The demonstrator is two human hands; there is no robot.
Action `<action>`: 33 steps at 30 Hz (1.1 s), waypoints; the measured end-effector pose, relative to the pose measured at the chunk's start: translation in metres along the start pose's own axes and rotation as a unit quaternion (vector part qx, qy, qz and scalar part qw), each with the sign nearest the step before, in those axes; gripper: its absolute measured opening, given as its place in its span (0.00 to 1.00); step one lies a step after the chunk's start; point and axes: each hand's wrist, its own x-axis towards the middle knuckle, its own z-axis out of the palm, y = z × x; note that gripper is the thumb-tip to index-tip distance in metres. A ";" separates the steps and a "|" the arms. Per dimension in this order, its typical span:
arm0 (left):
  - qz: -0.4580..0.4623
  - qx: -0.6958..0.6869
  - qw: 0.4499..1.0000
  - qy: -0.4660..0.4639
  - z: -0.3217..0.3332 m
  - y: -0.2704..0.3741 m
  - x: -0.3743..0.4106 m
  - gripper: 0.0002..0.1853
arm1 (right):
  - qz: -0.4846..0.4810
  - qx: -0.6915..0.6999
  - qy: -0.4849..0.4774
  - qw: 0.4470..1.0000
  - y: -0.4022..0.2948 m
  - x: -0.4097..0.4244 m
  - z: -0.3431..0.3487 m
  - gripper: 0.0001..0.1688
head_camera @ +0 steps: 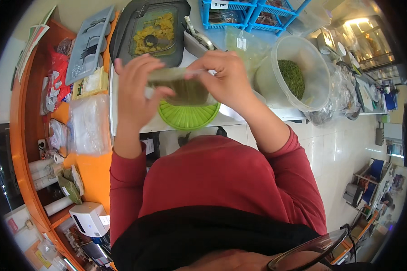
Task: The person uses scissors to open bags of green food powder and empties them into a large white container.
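Note:
A clear plastic bag with dark green contents (190, 91) is held up in front of me, blurred by motion. My right hand (222, 76) pinches its upper edge between thumb and fingers. At the bag's left end is my left hand (137, 89), fingers spread and blurred; whether it grips the bag cannot be made out. Directly below the bag, a ribbed light-green plastic dish (190, 117) rests at the edge of the white table. To the right, a large translucent tub (278, 73) lies tilted with chopped green leaves (291, 79) inside.
Behind my hands stands a dark-rimmed container (122, 40) of yellow food. A grey tray with utensils (200, 42) is beside it, and blue plastic racks (240, 25) stand at the back. On the left orange counter (91, 169) lie clear bags (90, 125) and a cutlery tray (88, 47).

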 end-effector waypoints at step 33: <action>-0.116 -0.157 0.952 -0.235 0.092 -0.021 -0.010 0.16 | 0.400 0.047 -0.065 0.913 0.188 -0.158 -0.034 0.20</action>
